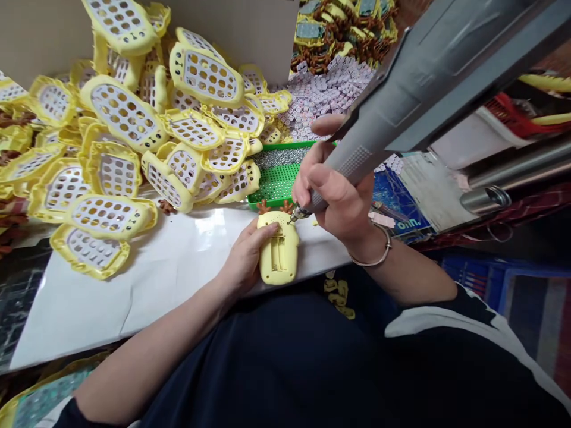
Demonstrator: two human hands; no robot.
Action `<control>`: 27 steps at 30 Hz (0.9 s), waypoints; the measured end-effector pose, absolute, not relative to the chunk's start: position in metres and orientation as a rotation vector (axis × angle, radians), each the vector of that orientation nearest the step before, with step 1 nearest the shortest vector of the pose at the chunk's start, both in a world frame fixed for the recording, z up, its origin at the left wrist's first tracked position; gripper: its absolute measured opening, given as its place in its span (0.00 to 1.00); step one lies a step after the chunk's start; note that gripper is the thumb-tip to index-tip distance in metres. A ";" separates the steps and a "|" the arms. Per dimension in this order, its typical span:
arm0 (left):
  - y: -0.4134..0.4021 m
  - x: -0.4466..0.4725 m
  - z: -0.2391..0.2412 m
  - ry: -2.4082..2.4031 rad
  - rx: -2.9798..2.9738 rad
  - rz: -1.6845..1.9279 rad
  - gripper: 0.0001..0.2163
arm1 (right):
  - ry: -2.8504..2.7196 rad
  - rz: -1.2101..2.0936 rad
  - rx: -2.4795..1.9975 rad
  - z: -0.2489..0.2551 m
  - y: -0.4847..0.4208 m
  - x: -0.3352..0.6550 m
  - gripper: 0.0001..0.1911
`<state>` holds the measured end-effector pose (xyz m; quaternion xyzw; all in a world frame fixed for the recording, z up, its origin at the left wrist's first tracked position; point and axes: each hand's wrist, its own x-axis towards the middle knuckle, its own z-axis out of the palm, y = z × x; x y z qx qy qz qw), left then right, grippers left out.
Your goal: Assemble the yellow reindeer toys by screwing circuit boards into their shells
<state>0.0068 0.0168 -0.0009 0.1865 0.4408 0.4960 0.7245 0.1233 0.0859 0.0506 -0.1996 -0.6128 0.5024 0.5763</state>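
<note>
A yellow toy phone [291, 261] with brown antlers lies back up at the table's front edge, its battery compartment uncovered. My left hand [245, 255] grips it from the left, thumb over the upper back. In my right hand [336, 196] is a grey electric screwdriver [370, 131], fingers wrapped round its lower body. The driver slants down to the left, its tip at the toy's upper right corner. Whether the tip sits on a screw is too small to tell. Just behind the toy stands a green perforated tray [279, 183] with small metal screws [285, 157] in its back part.
Yellow toy front shells [120, 113] are heaped at the left and back of the white tabletop [165, 261]. Small white printed pieces [330, 86] form a pile behind the tray. Metal tubes [517, 172] and a red basket [508, 119] are at the right.
</note>
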 end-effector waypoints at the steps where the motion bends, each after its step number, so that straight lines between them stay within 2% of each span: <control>1: 0.017 0.007 -0.001 0.979 0.408 1.090 0.17 | -1.439 1.205 -0.439 0.048 0.086 0.123 0.16; 4: 0.016 0.007 -0.002 1.015 0.380 1.076 0.16 | -1.500 1.203 -0.440 0.041 0.086 0.123 0.12; 10: 0.015 0.009 -0.001 1.031 0.378 1.095 0.15 | -1.631 1.160 -0.569 0.036 0.085 0.121 0.15; 15: 0.020 0.011 0.005 1.083 0.327 0.990 0.16 | -1.514 1.263 -0.391 0.053 0.093 0.131 0.16; 18: 0.021 0.012 0.007 1.060 0.295 0.932 0.17 | -1.465 1.040 -0.397 0.067 0.105 0.150 0.18; 22: 0.022 0.011 0.007 0.991 0.256 0.897 0.22 | -1.427 0.694 -0.734 0.060 0.131 0.175 0.18; 27: 0.025 0.007 0.003 0.982 0.188 0.841 0.25 | -1.363 0.680 -0.755 0.030 0.159 0.190 0.11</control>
